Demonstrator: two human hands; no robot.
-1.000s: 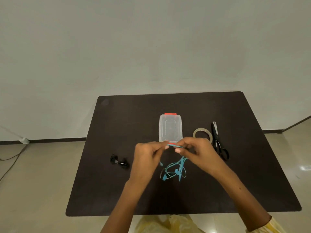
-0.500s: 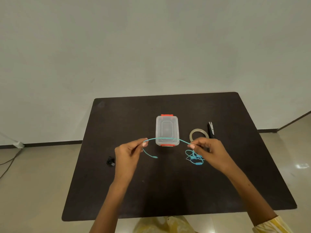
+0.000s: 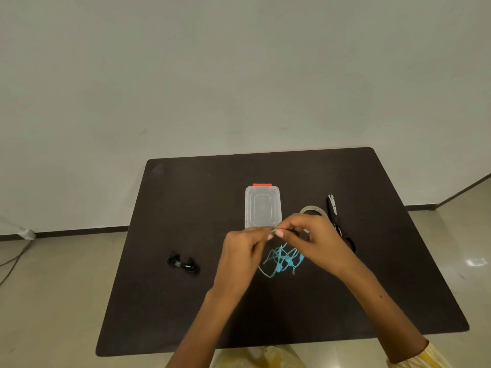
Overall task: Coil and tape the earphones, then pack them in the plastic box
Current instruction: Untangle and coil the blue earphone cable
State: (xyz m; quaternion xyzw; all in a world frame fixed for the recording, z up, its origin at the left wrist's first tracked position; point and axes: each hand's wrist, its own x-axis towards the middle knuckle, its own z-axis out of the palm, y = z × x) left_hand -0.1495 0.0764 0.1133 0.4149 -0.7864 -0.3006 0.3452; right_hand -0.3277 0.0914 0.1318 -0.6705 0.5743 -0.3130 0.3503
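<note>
Blue earphones (image 3: 282, 259) hang in a loose tangle over the middle of the dark table (image 3: 186, 197). My left hand (image 3: 243, 257) and my right hand (image 3: 313, 237) meet fingertip to fingertip above the tangle, both pinching the blue cord. Just behind the hands lies the clear plastic box (image 3: 262, 206), lid on, with a red latch at its far end. The tape roll (image 3: 313, 210) sits right of the box, partly hidden by my right hand.
Black scissors (image 3: 335, 216) lie right of the tape, their handles behind my right hand. A coiled pair of black earphones (image 3: 183, 263) rests at the left of the table. The near table edge lies under my forearms.
Half a second ago my hands were apart with the blue cord stretched between them; now they have come together again and the loose cord dangles below them.
</note>
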